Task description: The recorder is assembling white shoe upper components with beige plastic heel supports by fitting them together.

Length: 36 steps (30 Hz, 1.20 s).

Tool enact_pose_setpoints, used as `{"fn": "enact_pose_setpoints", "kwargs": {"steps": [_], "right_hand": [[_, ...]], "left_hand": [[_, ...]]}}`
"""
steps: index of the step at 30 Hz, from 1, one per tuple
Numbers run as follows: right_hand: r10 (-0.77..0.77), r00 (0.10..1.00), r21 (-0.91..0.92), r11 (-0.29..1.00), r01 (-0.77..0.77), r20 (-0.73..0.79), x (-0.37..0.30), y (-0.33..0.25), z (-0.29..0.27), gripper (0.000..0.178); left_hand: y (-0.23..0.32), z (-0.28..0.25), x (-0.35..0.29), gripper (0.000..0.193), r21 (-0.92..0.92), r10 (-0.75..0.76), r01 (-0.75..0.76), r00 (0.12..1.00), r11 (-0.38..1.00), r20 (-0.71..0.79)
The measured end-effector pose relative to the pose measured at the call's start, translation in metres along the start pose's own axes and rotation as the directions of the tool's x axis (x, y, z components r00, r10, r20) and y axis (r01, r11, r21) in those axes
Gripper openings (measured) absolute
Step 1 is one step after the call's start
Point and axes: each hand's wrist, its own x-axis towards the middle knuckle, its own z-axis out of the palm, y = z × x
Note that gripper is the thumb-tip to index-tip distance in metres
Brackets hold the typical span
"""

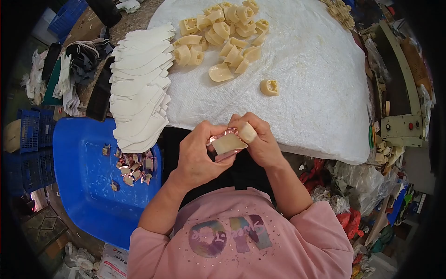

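Observation:
My left hand (197, 151) and my right hand (260, 139) meet in front of my chest, both gripping one cream plastic heel block (227, 144) that has a shiny pink covering wrapped round it. The right forefinger wears a pale finger guard. Beyond the hands lies a white cloth-covered table (302, 97) with a heap of bare cream heel blocks (223, 32) at the far side and a single block (269, 87) apart from it. A fanned stack of white cut pieces (139, 88) lies along the table's left edge.
A blue plastic tub (83, 186) at my left holds several finished pink-covered blocks (134, 169). Blue crates (28, 144) stand further left. A machine with red buttons (402, 125) is at the right, with rags and plastic scraps on the floor below it.

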Motion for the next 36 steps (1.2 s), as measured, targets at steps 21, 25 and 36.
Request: {"fn": "enact_pose_setpoints", "kwargs": {"steps": [21, 25, 36], "right_hand": [[0.051, 0.989, 0.104, 0.994, -0.037, -0.139, -0.013, 0.011, 0.018, 0.024], [-0.020, 0.982, -0.265, 0.964, -0.030, -0.186, -0.009, 0.007, 0.022, 0.026], [-0.124, 0.981, -0.303, 0.950, 0.073, -0.150, -0.007, 0.007, 0.030, 0.028]], "left_hand": [[-0.001, 0.028, -0.009, 0.043, 0.238, 0.129, -0.070, 0.962, 0.969, -0.240], [-0.011, 0.030, -0.011, 0.040, 0.265, 0.129, -0.056, 0.955, 0.963, -0.268], [-0.011, 0.028, -0.013, 0.046, 0.244, 0.065, 0.011, 0.952, 0.970, -0.300]]}}
